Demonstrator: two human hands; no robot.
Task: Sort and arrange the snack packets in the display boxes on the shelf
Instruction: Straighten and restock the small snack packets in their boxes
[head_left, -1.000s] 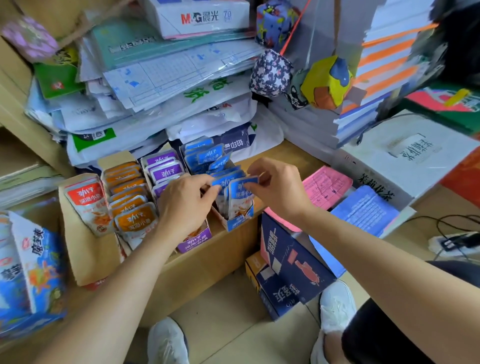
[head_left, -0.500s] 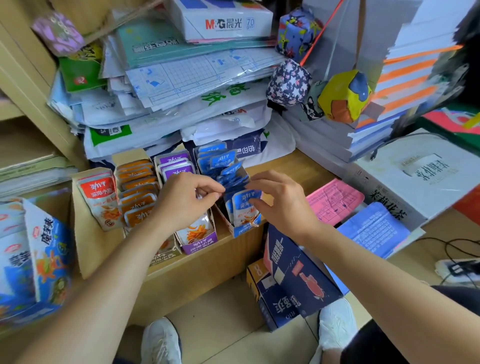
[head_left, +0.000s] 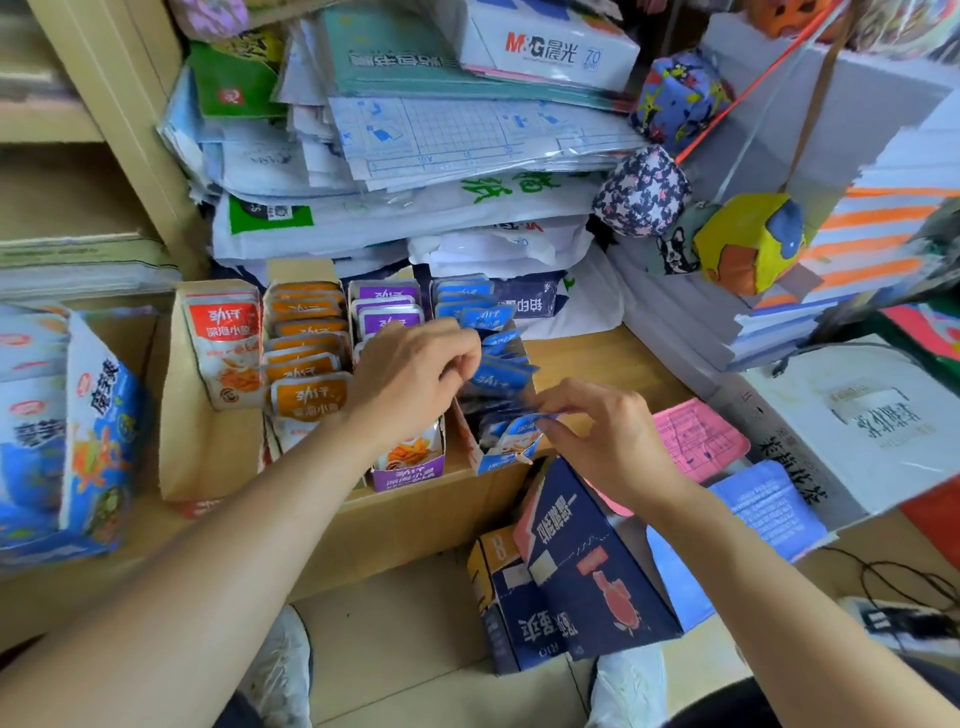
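Left hand: Your left hand (head_left: 410, 379) reaches across the purple box (head_left: 410, 473). Its grip is curled tight, thumb and forefinger pinching the tops of the blue packets (head_left: 501, 376) midway along their row.
Right hand: Your right hand (head_left: 608, 441) is at the near end of the same row. Its grip is narrowed to a pinch on the top edge of the front packet (head_left: 517, 431), which tips forward.
Blue box: The blue box (head_left: 498, 461) holds that row and stands rightmost on the shelf (head_left: 597, 358). The packets at the back stand neatly; the middle ones lean unevenly.
Neighbours: Purple packets (head_left: 387, 314), orange packets (head_left: 306, 358) and a red packet (head_left: 226, 343) stand in rows to the left, inside a cardboard tray (head_left: 208, 452).
Around: A dark blue carton (head_left: 587, 571) leans against the shelf front below your right hand. A pink sheet (head_left: 696, 441) lies just to the right of that hand. Stacked paper (head_left: 467, 135) rises behind the boxes.
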